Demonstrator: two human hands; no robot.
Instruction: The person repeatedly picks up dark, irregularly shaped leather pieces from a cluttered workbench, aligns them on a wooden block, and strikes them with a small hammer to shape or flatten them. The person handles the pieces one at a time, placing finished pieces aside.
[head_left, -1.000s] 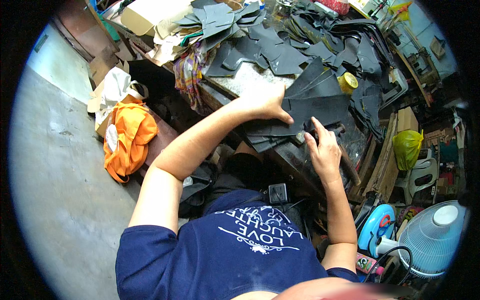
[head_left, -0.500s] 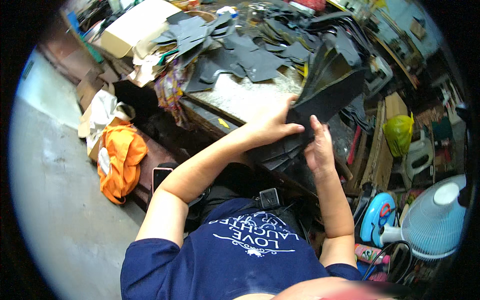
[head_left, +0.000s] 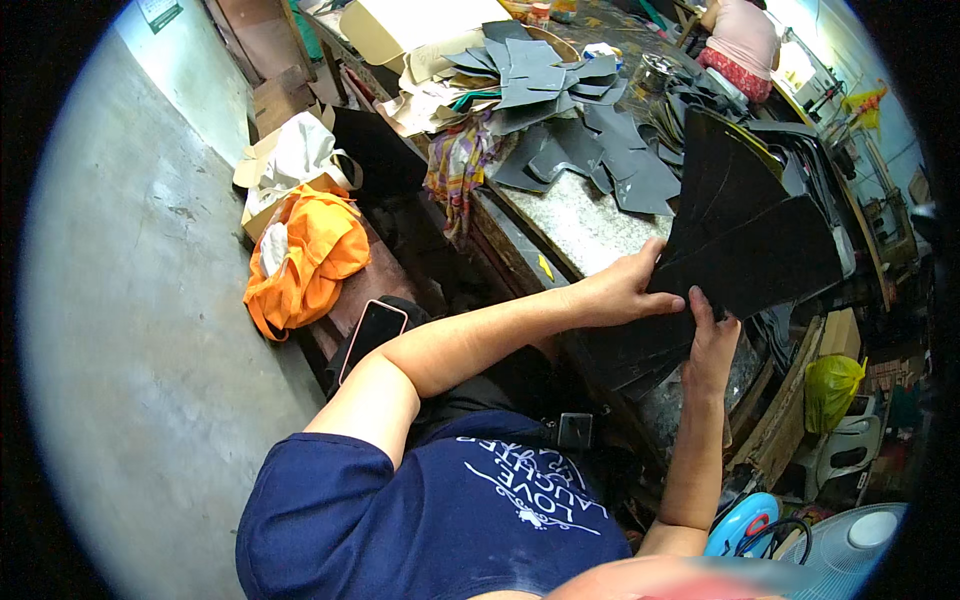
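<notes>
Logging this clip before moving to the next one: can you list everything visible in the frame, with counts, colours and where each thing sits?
black sheet stack: one fanned bundle, black, held up over the bench edge
grey cut pieces: many, dark grey, spread on the stone-topped workbench
smartphone: one, dark with pale rim, on the seat at left
orange cloth: one, orange, beside the phone
cardboard box: one, tan, far end of bench
fan: one, pale blue, lower right
green bag: one, yellow-green, right of bench
other person: one, pink top, far end
left hand: grips the stack's lower edge
right hand: fingers on the stack from below
</notes>
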